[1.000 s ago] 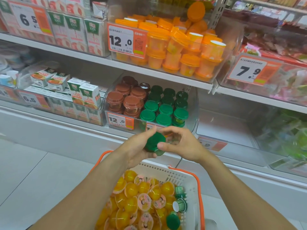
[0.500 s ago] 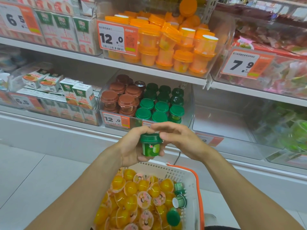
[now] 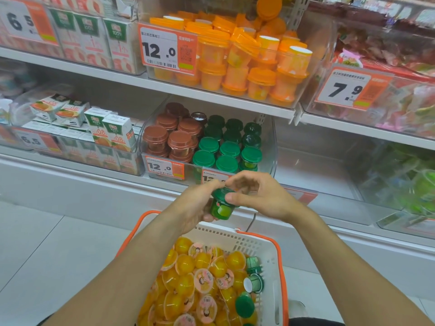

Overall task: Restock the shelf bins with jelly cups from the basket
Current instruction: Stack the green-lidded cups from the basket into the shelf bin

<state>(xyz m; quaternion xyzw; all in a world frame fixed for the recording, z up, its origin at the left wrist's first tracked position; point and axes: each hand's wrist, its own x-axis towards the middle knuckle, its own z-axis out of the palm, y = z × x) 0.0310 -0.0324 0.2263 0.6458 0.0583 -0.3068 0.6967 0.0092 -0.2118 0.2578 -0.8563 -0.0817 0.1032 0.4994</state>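
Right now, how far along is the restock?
Done: green-lidded cups fill rows in the lower bin beside brown-lidded ones. In hand: both hands, left and right, hold one green jelly cup. Left: three green cups and many yellow jelly cups in the basket.

Above and beyond the hands, the upper shelf carries a clear bin of orange-lidded cups, with juice cartons to its left. Just past the hands, the lower shelf holds a clear bin with brown-lidded cups beside green-lidded cups. Small juice boxes sit left of that bin.
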